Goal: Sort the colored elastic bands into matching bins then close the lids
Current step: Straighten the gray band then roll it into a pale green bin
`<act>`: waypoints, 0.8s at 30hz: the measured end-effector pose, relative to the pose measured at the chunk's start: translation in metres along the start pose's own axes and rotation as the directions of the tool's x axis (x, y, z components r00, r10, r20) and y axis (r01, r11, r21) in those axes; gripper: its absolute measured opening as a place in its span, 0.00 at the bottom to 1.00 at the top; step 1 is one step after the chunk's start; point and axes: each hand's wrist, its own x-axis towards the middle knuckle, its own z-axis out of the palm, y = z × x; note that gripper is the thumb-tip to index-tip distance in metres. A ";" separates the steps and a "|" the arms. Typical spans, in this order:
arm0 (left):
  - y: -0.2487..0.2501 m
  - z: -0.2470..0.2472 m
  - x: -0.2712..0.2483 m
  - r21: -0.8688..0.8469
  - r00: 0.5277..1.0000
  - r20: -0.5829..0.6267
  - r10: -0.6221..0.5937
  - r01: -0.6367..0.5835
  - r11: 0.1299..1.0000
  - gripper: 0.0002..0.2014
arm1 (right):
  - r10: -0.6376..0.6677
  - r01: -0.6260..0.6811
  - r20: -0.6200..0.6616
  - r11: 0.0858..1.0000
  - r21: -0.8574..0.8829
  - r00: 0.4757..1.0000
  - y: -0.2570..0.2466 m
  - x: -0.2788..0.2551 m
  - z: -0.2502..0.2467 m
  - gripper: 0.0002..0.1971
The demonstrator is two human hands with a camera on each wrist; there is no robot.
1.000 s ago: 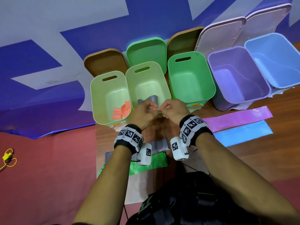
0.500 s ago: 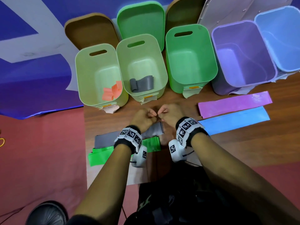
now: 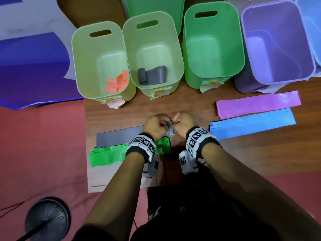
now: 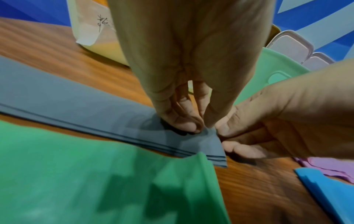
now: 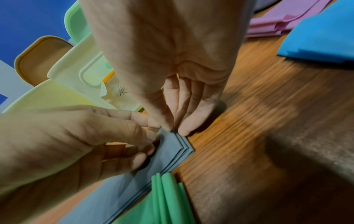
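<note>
A stack of grey bands (image 3: 118,137) lies on the wooden table, with a stack of green bands (image 3: 107,155) just in front of it. My left hand (image 3: 164,123) and right hand (image 3: 174,120) meet at the grey stack's right end. Each pinches its corner between thumb and fingers, and the corner is raised a little. The layers fan apart at the right fingertips (image 5: 184,131), and the left fingertips (image 4: 189,126) press the top layer. Purple bands (image 3: 258,104) and blue bands (image 3: 251,123) lie at the right. One grey band (image 3: 152,74) lies in the middle pale-green bin (image 3: 177,66).
An orange band (image 3: 118,82) lies in the left pale-green bin (image 3: 76,66). A green bin (image 3: 239,54), a purple bin (image 3: 246,49) and part of a blue bin (image 3: 312,32) stand open in the same row. Lids lean behind them. A black stand base (image 3: 46,218) sits on the red floor.
My hands dropped from the middle bin, where a grey band now lies, back to the table. They now pinch the end of the grey stack. The head view tilted downward.
</note>
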 end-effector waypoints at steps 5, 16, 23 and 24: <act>0.000 -0.001 -0.002 -0.065 0.999 -0.032 -0.007 0.004 0.998 0.09 | -0.025 0.025 0.023 1.000 -0.015 0.999 -0.004 -0.003 -0.002 0.07; -0.001 -0.007 0.000 -0.083 0.999 -0.039 0.010 -0.014 0.996 0.09 | -0.087 0.089 0.053 0.995 -0.034 0.995 -0.015 -0.008 -0.007 0.11; -0.002 -0.014 0.002 -0.109 0.998 -0.059 0.028 -0.034 0.993 0.09 | -0.120 0.120 0.049 0.993 0.001 0.992 -0.029 -0.006 -0.012 0.10; 0.000 -0.017 0.002 -0.117 0.997 -0.063 0.038 -0.045 0.992 0.10 | -0.128 0.128 0.040 0.992 0.003 0.991 -0.032 -0.006 -0.014 0.09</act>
